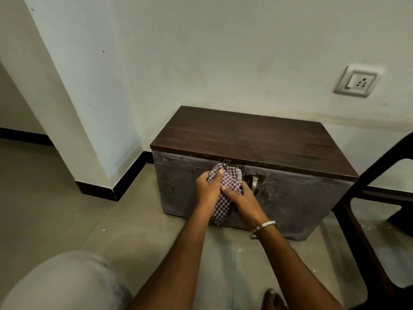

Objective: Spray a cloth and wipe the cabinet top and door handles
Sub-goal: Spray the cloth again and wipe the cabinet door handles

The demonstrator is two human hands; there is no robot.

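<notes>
Gripping a checked cloth (225,189) with curled fingers, both hands press it against the closed cabinet (290,198) front, floor-standing by the wall.

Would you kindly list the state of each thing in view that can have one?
Dark wooden two-door cabinet: both doors closed.
Checked purple-and-white cloth: bunched, gripped by both hands at the left door.
Left hand: grips cloth.
Right hand: grips cloth.
Metal handle, right door: uncovered.
</notes>
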